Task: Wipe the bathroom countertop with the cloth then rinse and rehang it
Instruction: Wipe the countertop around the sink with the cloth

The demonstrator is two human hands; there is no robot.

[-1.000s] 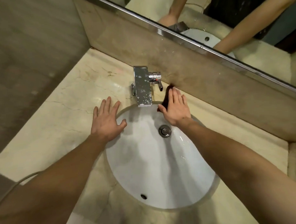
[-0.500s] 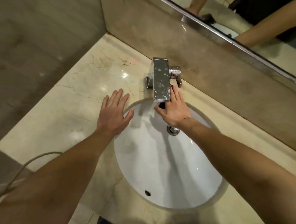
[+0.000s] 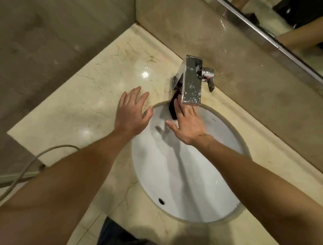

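Hands, left to right. The left hand [image 3: 133, 112] is lying flat, palm down, on the countertop [image 3: 79, 110] at the far left edge of the basin [image 3: 188, 178]. Its fingers are straight and spread, gripping nothing, and the thumb is reaching to the basin rim. The right hand [image 3: 191, 126] is stretching across the far part of the basin, fingers straight and together, thumb splayed to the left. It is pressing the cloth [image 3: 173, 108] against the far rim rather than clutching it. The fingertips are passing under the faucet spout, so they are hidden. Both forearms are running in bare from the near edge.

Materials. The countertop is showing as polished cream marble with thin brown veins and glare spots. The cloth is reading as a dark, limp strip, draping from the counter over the rim into the basin, just left of the right fingers. The basin is oval, white, glossy and undermounted, with an overflow hole [image 3: 161, 201] near its near end.

Surroundings. A grey hose [image 3: 28, 165] is curving past the counter's near left corner. The faucet [image 3: 191, 82], a square chrome block spotted with droplets, is overhanging the cloth and fingers, its lever [image 3: 209, 80] sticking out to the right. A tan stone backsplash [image 3: 238, 79] is rising behind it, and a metal-edged mirror [image 3: 275, 39] is crossing the far right.
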